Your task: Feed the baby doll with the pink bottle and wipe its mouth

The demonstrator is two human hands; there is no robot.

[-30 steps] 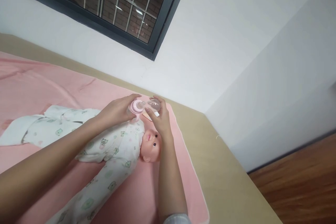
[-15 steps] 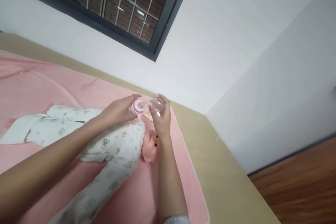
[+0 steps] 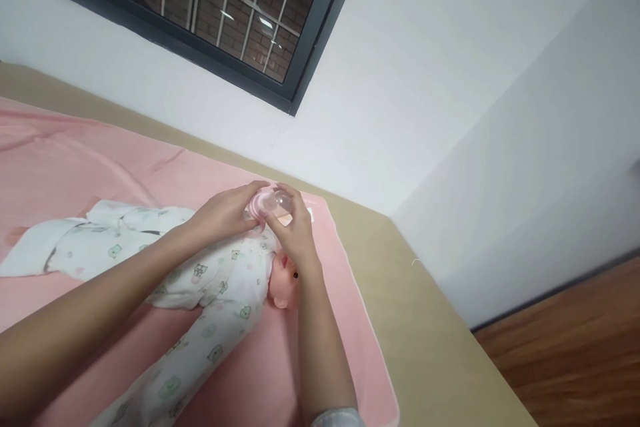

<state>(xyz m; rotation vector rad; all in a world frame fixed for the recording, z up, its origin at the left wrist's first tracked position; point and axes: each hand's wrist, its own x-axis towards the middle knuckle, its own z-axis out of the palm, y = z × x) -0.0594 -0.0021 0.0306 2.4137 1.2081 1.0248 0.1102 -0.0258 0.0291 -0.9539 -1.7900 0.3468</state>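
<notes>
Both hands grip bottle (image 3: 256, 205): L hand (image 3: 225, 213) on body, R hand (image 3: 295, 237) on clear cap (image 3: 278, 201).

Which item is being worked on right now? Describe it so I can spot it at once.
On the pink blanket lies a doll in a white printed romper. Just above its head, both hands meet on a small baby bottle: the only clear, pink-collared thing there, held by the left hand and right hand.

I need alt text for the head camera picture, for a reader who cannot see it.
Two bare hands hold a baby bottle above a doll on a pink blanket: the left hand grips the bottle, the right hand presses its clear cap.
</notes>
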